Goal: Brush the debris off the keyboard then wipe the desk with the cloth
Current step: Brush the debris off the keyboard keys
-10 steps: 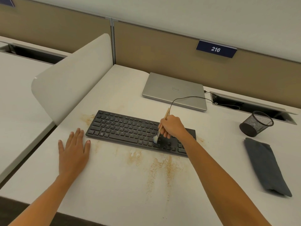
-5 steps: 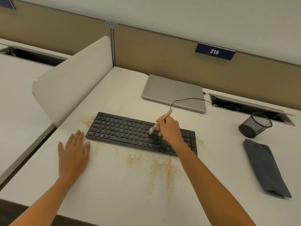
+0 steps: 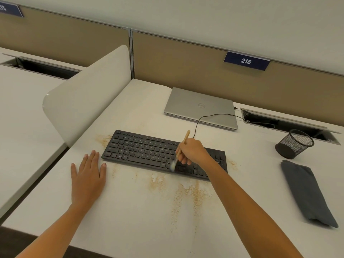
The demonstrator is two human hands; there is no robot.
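A black keyboard (image 3: 141, 149) lies across the middle of the white desk (image 3: 130, 220). My right hand (image 3: 193, 151) grips a small wooden-handled brush (image 3: 183, 144) over the keyboard's right part, its pale bristles touching the keys near the front edge. Brownish debris (image 3: 188, 196) is scattered on the desk in front of the keyboard and at its left end. My left hand (image 3: 88, 175) rests flat on the desk, fingers apart, by the keyboard's front left corner. A folded dark grey cloth (image 3: 307, 192) lies at the right.
A closed silver laptop (image 3: 201, 108) sits behind the keyboard, with a black cable (image 3: 208, 116) running to a desk cable slot (image 3: 286, 123). A black mesh pen cup (image 3: 294, 144) lies tipped near the cloth. A white divider panel (image 3: 83, 97) borders the desk on the left.
My right hand has swept the brush from the keyboard's upper rows down toward its front edge. My left hand has stayed flat on the desk.
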